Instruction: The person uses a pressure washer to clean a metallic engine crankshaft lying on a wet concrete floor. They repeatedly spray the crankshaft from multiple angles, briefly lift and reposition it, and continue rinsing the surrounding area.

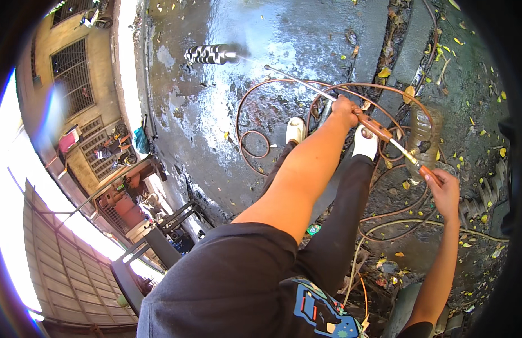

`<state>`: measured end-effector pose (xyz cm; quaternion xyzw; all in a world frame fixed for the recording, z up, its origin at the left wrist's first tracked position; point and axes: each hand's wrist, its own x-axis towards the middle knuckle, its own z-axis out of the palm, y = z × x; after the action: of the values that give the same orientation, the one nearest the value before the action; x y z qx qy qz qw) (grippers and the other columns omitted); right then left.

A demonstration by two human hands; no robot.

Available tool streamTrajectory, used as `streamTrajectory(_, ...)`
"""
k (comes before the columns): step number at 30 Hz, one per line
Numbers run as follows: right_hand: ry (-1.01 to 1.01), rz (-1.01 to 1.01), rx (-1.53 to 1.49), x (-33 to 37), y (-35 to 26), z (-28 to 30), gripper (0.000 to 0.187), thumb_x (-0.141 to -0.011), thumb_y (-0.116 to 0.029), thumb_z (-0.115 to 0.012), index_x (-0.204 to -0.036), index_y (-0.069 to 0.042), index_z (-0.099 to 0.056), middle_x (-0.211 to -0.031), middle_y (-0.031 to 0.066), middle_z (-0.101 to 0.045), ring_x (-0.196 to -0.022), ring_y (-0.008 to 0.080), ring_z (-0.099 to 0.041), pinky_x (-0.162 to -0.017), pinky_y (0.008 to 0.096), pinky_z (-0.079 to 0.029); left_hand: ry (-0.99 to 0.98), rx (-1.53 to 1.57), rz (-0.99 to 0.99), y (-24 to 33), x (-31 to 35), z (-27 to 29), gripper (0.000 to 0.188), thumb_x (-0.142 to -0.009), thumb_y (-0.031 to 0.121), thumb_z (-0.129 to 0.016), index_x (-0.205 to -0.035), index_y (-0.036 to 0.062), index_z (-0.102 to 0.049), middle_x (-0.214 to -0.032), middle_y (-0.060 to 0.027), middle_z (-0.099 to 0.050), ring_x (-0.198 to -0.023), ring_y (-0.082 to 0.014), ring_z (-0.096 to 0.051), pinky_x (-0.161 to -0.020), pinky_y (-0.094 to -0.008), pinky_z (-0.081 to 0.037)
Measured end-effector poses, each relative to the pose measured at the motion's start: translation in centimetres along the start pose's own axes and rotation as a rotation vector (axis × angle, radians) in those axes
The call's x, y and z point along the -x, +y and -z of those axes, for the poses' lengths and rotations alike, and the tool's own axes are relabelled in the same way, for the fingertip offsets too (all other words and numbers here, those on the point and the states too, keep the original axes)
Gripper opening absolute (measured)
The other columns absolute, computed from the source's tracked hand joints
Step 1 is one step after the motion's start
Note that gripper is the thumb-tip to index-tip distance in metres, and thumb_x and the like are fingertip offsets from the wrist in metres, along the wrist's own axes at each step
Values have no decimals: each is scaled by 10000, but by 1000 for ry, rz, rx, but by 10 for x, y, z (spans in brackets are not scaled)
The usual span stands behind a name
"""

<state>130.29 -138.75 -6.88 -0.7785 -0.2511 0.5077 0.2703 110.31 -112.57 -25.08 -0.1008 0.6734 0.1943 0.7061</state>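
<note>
Over the littered right edge of the wet, dark grey ground [179, 127], the right hand [444, 194] is curled round the orange-brown rear handle of a long, slim spray wand [375, 125] with bright metal sections. Farther along the wand, the left hand [345, 110], arm outstretched, is wrapped firmly about its orange-brown middle grip. Below the wand are two white shoes [295, 130] at the ends of dark trouser legs [345, 208], and a glossy brown rubber hose [379, 84] loops in wide coils around them. A large, murky yellowish clear plastic bottle [421, 130] lies just beside the wand's rear section, among yellow fallen leaves [409, 93] scattered toward the ground's right edge. The wand slants up and leftward to its small dark tip, from which a thin pale jet [251, 60] reaches a black-and-white patterned cylinder [203, 54] with a pale neck. This cylinder lies on its side, well apart from both hands, toward the ground's left edge. Beyond that edge, past a pale strip, a parked motorbike [124, 147] stands before a yellowish wall [100, 62] with a dark barred window [73, 76].
</note>
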Motion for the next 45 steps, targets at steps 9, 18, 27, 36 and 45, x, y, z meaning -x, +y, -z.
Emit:
streamTrajectory(9, -2, -15, 33, 1, -6, 1, 199, -803, -173, -671, -865, 15, -652, -615, 55, -568, -548, 94, -471, -511, 270, -370, 91, -18, 14, 1, 2, -1, 413, -972, 424, -292, -717, 100, -304, -520, -25, -268, -433, -148, -244, -406, -280, -279)
streamTrajectory(18, 8, -19, 39, 1, -5, 0, 209, -807, -184, -672, -859, 17, -650, -603, 44, -558, -544, 84, -460, -499, 266, -361, 35, -26, 9, 1, -3, 0, 419, -971, 430, -292, -718, 96, -302, -528, -28, -266, -442, -149, -252, -405, -276, -279)
streamTrajectory(27, 1, -42, 30, 4, -13, -1, 198, -811, -180, -674, -860, 11, -656, -574, 25, -522, -526, 72, -422, -479, 268, -343, 44, -12, 30, 5, 1, 2, 395, -971, 410, -300, -711, 112, -291, -531, -18, -240, -445, -142, -231, -412, -278, -265)
streamTrajectory(36, -150, -50, 24, 38, -97, 0, 246, -805, -224, -675, -938, -19, -648, -614, 39, -562, -547, 96, -464, -524, 276, -395, -28, 27, -61, 57, 75, 10, 475, -949, 527, -284, -714, 115, -307, -539, 6, -246, -409, -115, -210, -384, -263, -216)
streamTrajectory(45, 18, 292, 550, 81, -255, -54, 366, -733, -98, -680, -1052, -45, -510, -807, 179, -587, -702, 391, -575, -643, 427, -490, -36, 172, -15, 168, 129, 30, 498, -950, 529, -266, -685, 111, -323, -500, 25, -222, -374, -100, -199, -329, -240, -175)
